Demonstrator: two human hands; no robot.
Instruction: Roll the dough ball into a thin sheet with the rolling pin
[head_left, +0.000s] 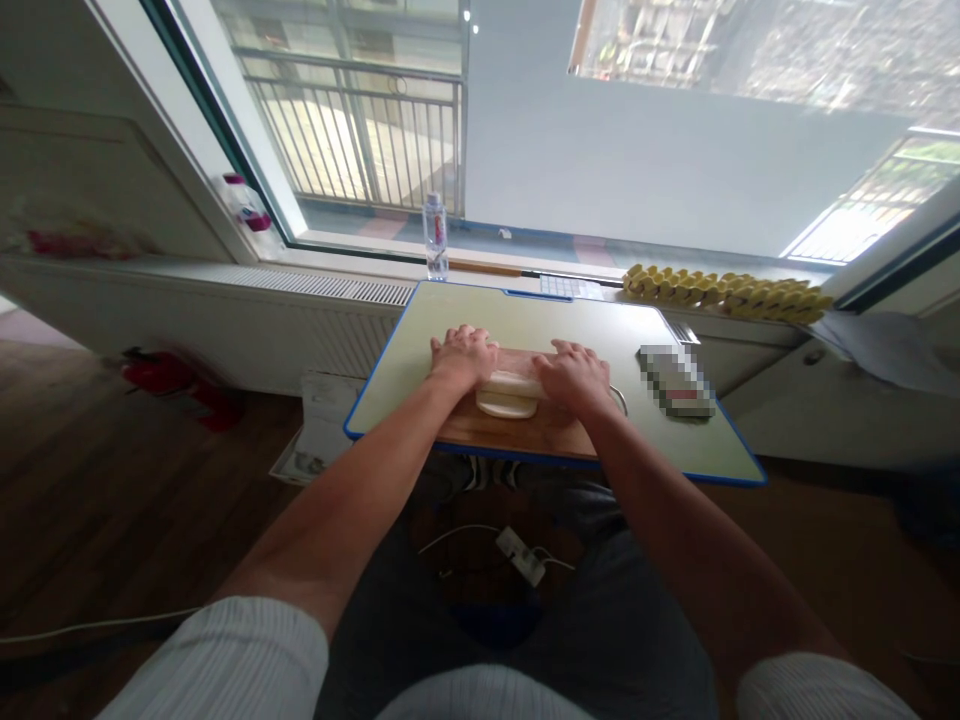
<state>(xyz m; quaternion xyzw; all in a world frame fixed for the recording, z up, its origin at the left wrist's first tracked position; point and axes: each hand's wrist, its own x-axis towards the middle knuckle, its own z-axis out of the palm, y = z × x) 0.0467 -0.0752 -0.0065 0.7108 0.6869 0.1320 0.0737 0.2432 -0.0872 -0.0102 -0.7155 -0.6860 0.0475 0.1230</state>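
Observation:
A pale rolling pin (516,385) lies crosswise over a flattened piece of white dough (506,406), whose near edge shows below the pin. Beneath them is a brown wooden cutting board (517,434) with a metal handle at its right end. My left hand (463,356) bears down on the pin's left end, fingers bent over it and pointing forward. On the right end rests my right hand (574,374), its fingers likewise curled over the pin. Both palms hide the ends of the pin, and part of the dough is covered.
The board sits on a small blue-edged table (405,340). A blurred-out phone-like object (676,382) lies at its right. On the windowsill stand a water bottle (435,238) and yellow egg-carton-like trays (724,290). A power strip (520,556) is below; a fire extinguisher (176,385) stands left.

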